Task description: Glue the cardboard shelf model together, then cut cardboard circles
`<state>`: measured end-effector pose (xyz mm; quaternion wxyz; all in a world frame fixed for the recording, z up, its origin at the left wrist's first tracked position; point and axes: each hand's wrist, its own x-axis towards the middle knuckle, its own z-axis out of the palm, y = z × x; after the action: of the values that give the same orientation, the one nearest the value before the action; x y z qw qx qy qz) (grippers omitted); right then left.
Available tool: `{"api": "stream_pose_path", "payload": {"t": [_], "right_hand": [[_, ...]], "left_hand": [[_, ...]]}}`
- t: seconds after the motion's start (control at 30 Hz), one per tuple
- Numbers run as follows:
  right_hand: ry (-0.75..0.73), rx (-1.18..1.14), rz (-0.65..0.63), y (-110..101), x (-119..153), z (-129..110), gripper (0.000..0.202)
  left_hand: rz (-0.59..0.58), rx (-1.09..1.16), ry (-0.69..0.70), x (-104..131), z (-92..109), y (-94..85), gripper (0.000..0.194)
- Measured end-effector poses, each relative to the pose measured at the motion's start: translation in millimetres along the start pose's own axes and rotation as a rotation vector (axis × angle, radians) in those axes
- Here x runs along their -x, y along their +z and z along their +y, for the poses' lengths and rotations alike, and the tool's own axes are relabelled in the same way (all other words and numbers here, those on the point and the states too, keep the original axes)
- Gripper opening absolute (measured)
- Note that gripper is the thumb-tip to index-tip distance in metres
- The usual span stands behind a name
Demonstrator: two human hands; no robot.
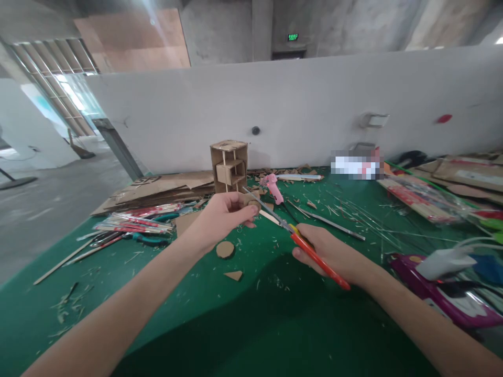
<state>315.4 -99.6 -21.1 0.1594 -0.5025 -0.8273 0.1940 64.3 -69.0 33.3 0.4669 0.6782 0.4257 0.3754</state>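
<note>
My left hand (231, 213) pinches a small piece of cardboard (253, 203), partly hidden by the fingers. My right hand (324, 248) is wrapped round the red-and-yellow handles of a pair of scissors (286, 226). Their metal blades point up and left, reaching the cardboard at my left fingertips; whether they are cutting it I cannot tell. Below my left hand a round cardboard disc (225, 250) lies flat on the green table, with a triangular cardboard scrap (234, 275) nearer to me. Behind the hands stands a cardboard tower with open shelves (229, 166).
A pink glue gun (272, 188) lies beyond the scissors. Cardboard sheets (168, 189), packets of sticks (135, 222) and pliers (151, 240) are at left. On the right sit a purple power strip (444, 298) with plugs and clear glue sticks (367, 220). A white partition (306, 104) closes the back.
</note>
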Motion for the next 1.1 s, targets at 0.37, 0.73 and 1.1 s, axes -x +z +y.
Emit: {"api": "stream_pose_path", "payload": {"t": [0.37, 0.73, 1.1], "right_hand": [[0.021, 0.095, 0.095, 6, -5, 6, 0.039], [0.197, -0.379, 0.201, 12, -10, -3, 0.039], [0.26, -0.828, 0.066, 18, -9, -22, 0.036]], "left_hand": [[-0.033, -0.006, 0.014, -2, 0, -2.6, 0.025], [-0.044, -0.152, 0.023, -1, 0, 1.1, 0.025], [-0.369, -0.24, 0.011, 5, -13, 33.3, 0.022]]}}
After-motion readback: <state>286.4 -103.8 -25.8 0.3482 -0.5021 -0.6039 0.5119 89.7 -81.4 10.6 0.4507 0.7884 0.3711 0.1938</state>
